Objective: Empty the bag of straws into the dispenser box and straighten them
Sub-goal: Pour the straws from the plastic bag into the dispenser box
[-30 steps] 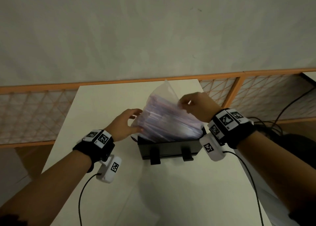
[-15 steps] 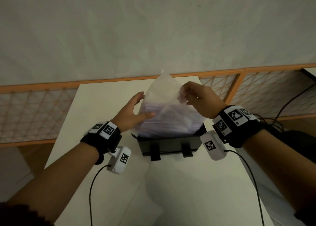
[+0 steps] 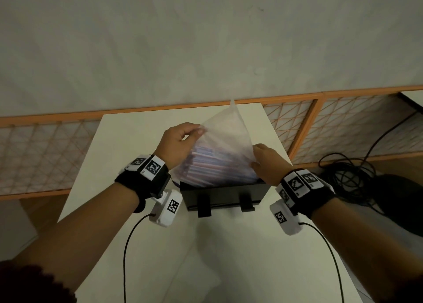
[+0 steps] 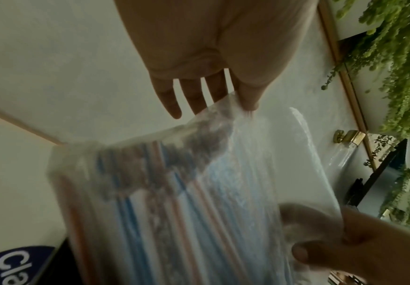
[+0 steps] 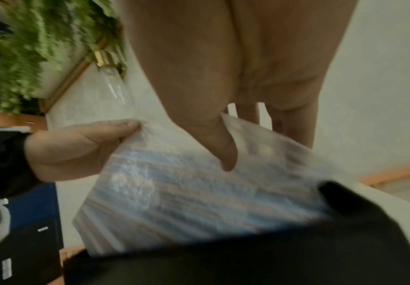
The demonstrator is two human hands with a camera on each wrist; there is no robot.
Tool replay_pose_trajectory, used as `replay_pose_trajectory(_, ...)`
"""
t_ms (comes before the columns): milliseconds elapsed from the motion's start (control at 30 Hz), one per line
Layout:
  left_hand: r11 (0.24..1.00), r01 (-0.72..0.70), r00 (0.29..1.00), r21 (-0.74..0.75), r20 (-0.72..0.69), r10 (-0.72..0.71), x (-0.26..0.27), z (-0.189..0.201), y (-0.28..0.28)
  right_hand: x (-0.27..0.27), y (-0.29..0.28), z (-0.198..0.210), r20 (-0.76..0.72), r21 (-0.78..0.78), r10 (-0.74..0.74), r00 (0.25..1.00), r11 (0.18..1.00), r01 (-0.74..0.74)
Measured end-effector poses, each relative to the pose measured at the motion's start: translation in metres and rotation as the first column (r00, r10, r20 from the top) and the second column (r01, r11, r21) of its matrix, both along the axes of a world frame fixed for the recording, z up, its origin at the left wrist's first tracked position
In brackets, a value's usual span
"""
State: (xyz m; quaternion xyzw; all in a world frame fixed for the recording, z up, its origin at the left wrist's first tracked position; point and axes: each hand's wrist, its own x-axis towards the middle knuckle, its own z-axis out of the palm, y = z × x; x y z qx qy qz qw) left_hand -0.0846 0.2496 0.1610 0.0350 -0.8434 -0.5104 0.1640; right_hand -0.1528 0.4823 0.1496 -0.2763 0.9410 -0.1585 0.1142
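Note:
A clear plastic bag [image 3: 229,137] of blue and orange straws [image 3: 212,165] stands mouth-down in the black dispenser box [image 3: 224,194] on the white table [image 3: 229,245]. My left hand [image 3: 196,131] pinches the bag's upper left edge between thumb and fingers. My right hand [image 3: 255,156] pinches its right edge, lower down by the box's right end. In the left wrist view the left hand [image 4: 242,102] nips the film and the straws [image 4: 174,212] lie bunched inside it. In the right wrist view my thumb presses on the bag [image 5: 199,192] above the box [image 5: 247,256].
An orange lattice railing [image 3: 45,147] runs behind the table. Coiled black cables [image 3: 348,172] and a dark bundle [image 3: 400,199] lie on the floor at the right. The table's right edge is close to the box. A blue labelled box [image 4: 16,266] shows at the left.
My left hand rose from the bag's side to pinch its upper left edge. My right hand dropped from the top to the right edge. The bag's top stands taller and emptier.

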Motion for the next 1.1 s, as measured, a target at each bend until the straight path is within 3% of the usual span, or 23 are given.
replay_pose_trajectory(133,0.999,-0.015,0.999,0.046,-0.043,0.017,0.006,0.003,-0.004,0.008,-0.005,0.008,0.031,-0.048,0.002,1.000,0.999,0.000)
replay_pose_trajectory(267,0.979,0.165,0.968,-0.116,0.208,-0.139,0.016,-0.016,0.000,0.018,-0.009,-0.006,0.124,0.198,0.006,0.992,0.980,-0.031)
replay_pose_trajectory(333,0.972,0.183,0.969,-0.145,0.196,-0.153,0.028,-0.028,0.001,0.019,-0.007,0.003,0.163,0.086,-0.012,0.986,0.996,-0.002)
replay_pose_trajectory(467,0.993,0.119,0.983,0.023,0.137,-0.121,0.034,-0.039,0.011,0.007,-0.014,0.031,0.084,-0.234,0.017,0.996,0.972,0.003)
replay_pose_trajectory(533,0.996,0.089,0.989,-0.020,0.120,-0.086,0.032,-0.043,0.015,0.004,-0.021,0.041,0.029,-0.207,0.022,0.999,0.978,-0.015)
replay_pose_trajectory(600,0.997,-0.048,0.997,-0.059,0.054,0.051,0.031,-0.048,0.010,0.000,-0.022,0.047,0.005,-0.247,-0.023,1.000,0.969,0.024)
replay_pose_trajectory(667,0.972,-0.230,0.973,0.045,0.012,0.229,0.032,-0.047,-0.001,0.000,-0.021,0.051,0.005,-0.323,-0.056,0.998,0.945,0.054)
replay_pose_trajectory(733,0.930,-0.314,0.949,0.189,0.070,0.307,0.034,-0.049,-0.007,0.003,-0.018,0.047,0.021,-0.349,-0.048,0.999,0.936,0.052)
replay_pose_trajectory(867,0.821,-0.344,0.935,0.455,0.244,0.257,0.035,-0.055,-0.005,0.006,-0.016,0.045,0.080,-0.514,-0.071,0.994,0.852,0.102)
replay_pose_trajectory(967,0.772,-0.339,0.937,0.538,0.262,0.230,0.028,-0.048,0.002,0.006,-0.016,0.047,0.120,-0.616,-0.064,0.991,0.778,0.125)
replay_pose_trajectory(1067,0.853,-0.285,0.949,0.436,0.252,0.188,0.022,-0.041,0.009,0.001,-0.015,0.041,0.018,-0.353,-0.047,0.999,0.934,0.050)
replay_pose_trajectory(1100,0.871,-0.282,0.950,0.403,0.246,0.193,0.022,-0.040,0.010,0.001,-0.013,0.041,0.001,-0.307,-0.044,0.999,0.951,0.043)
